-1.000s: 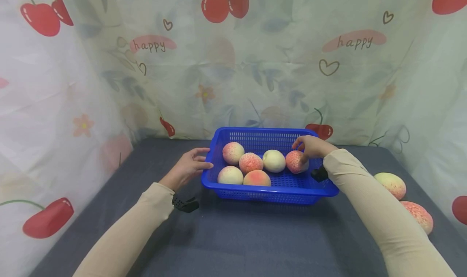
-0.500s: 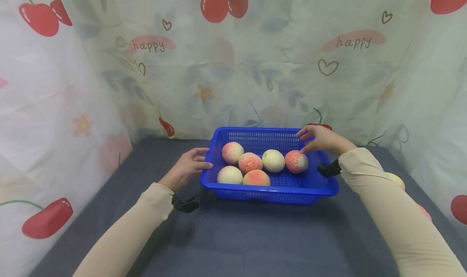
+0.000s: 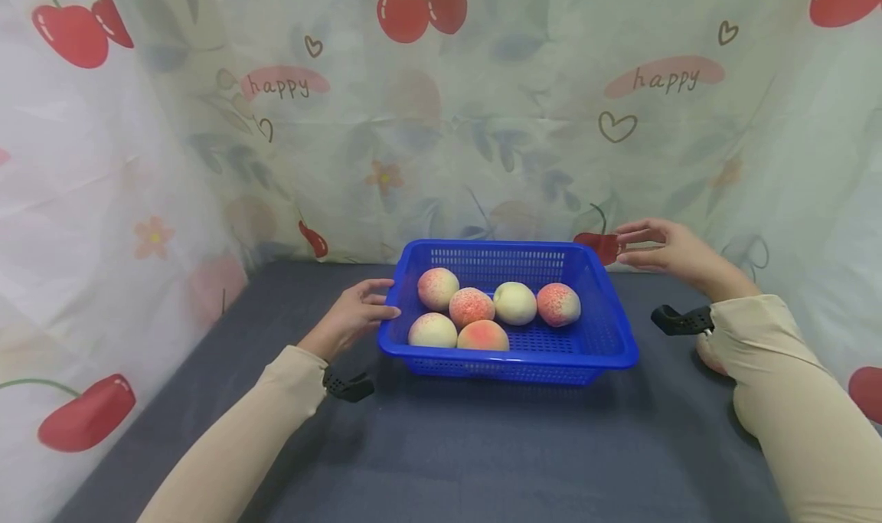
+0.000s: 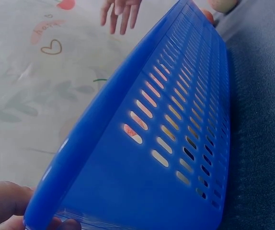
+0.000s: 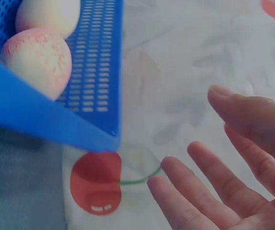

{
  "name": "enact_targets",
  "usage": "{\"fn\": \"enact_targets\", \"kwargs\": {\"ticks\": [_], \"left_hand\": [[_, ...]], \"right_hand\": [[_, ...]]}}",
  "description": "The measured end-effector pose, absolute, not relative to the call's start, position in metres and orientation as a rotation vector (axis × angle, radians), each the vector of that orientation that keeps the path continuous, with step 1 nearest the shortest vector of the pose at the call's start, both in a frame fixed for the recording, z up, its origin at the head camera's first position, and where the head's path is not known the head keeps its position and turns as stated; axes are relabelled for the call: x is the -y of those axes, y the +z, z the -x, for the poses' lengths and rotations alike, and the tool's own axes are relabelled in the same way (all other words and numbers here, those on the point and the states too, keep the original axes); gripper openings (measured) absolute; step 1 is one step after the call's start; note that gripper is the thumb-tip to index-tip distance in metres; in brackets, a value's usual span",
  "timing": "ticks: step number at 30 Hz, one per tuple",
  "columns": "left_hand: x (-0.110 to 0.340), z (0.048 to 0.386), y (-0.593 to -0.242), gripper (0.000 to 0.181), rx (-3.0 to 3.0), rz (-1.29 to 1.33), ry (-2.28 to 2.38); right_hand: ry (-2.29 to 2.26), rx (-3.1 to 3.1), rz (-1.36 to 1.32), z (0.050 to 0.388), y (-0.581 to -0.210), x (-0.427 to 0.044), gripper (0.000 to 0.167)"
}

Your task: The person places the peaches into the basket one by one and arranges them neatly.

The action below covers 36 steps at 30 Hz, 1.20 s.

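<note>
A blue plastic basket (image 3: 508, 357) with slotted walls stands on the dark table, holding several peaches. My left hand (image 3: 353, 318) grips its left rim; in the left wrist view the thumb (image 4: 4, 203) lies on one side of the rim and fingertips show past the other. Rightmost in the basket lies a red-speckled peach (image 3: 559, 305), beside a pale peach (image 3: 515, 303). Up and to the right of the basket, my right hand (image 3: 678, 253) hangs in the air, fingers extended and apart, with nothing in it.
Outside the basket, on the right of the table, a peach (image 3: 710, 354) shows partly from behind the right sleeve (image 3: 792, 400); another beneath it is mostly hidden. A cherry-printed curtain (image 3: 455, 163) encloses the table at the back and both sides.
My right hand has let go of the red-speckled peach, risen from the basket and moved right, past its rim. The left hand stays on the basket.
</note>
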<state>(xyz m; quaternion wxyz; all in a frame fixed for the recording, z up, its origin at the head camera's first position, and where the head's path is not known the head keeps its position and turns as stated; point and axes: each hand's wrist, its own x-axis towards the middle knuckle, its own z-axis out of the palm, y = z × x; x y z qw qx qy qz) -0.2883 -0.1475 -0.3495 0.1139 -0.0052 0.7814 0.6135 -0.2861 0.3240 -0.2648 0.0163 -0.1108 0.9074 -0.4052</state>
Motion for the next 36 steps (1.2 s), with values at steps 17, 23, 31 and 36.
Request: {"fn": "enact_targets", "kwargs": {"ticks": [17, 23, 31, 36], "left_hand": [[0.147, 0.288, -0.349, 0.062, -2.294, 0.022, 1.801], [0.148, 0.289, -0.349, 0.062, -2.302, 0.031, 1.791], [0.149, 0.29, -0.35, 0.062, -2.29, 0.05, 1.797], [0.149, 0.29, -0.351, 0.062, -2.29, 0.045, 1.801]], "right_hand": [[-1.611, -2.873, 0.259, 0.25, -0.29, -0.398, 0.034], [-1.5, -2.936, 0.199, 0.242, -0.307, -0.417, 0.033], [-1.23, -2.993, 0.078, 0.24, -0.322, -0.431, 0.052], [-1.116, -2.925, 0.057, 0.244, -0.326, -0.438, 0.076]]}}
